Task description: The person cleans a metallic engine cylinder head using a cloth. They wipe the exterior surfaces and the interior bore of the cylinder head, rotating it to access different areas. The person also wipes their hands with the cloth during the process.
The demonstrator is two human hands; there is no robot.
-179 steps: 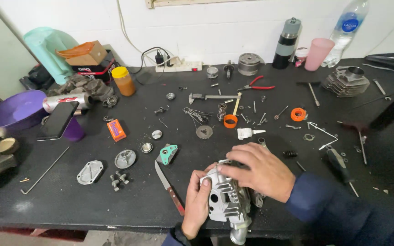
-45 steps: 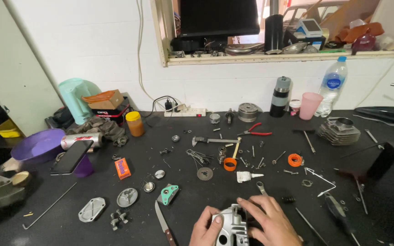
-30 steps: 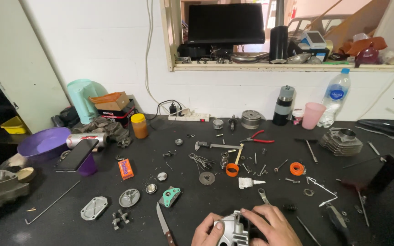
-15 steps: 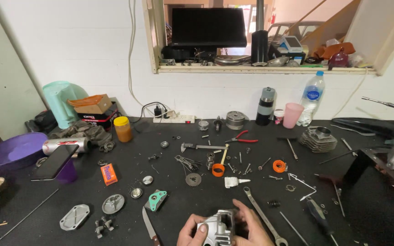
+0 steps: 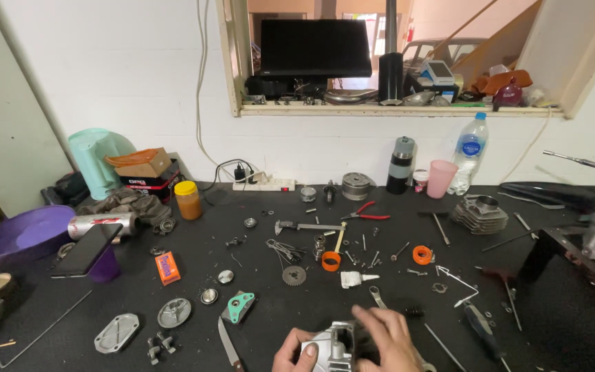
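Head view: at six o'clock on the bench, left hand (image 5: 292,353) and right hand (image 5: 384,337) are both clamped round the engine casting (image 5: 332,348), which rests at the near edge. Held this close to the edge, it could slip off, I'd judge, or knock the knife (image 5: 227,350) at its nine o'clock. Compared with half a second ago, the right hand now covers the wrench (image 5: 376,297).
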